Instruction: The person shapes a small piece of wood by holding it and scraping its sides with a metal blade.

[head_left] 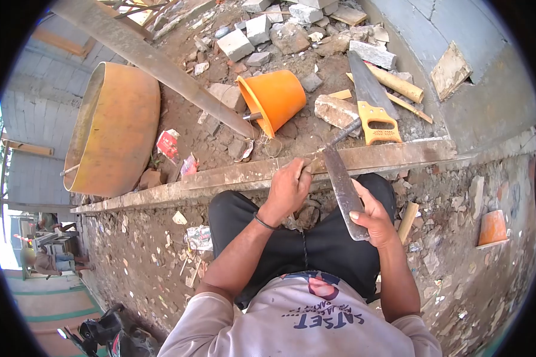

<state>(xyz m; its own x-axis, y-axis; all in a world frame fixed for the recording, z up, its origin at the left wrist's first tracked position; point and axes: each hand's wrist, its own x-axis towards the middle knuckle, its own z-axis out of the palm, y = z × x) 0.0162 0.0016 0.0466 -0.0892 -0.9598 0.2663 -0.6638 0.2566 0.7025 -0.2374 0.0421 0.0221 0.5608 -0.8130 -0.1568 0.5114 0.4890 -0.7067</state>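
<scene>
My right hand (372,215) is closed round the broad end of a long flat metal blade (341,189), its thumb on the face. The blade slants up and left towards a concrete ledge (220,175); a dark rod rises from its upper end. To the left, my left hand (288,187) is closed just above my knee, fingers pinched by the ledge, on something I cannot make out. Beyond the ledge lie a handsaw with a yellow handle (378,124) and an orange bucket (274,98) tipped on its side.
A large yellowish drum (116,131) stands at the left beside a slanting pole (161,68). Broken blocks (257,30) are heaped at the top. An orange container (492,228) is at the right. A person (50,262) and a motorbike (113,333) are at the far left.
</scene>
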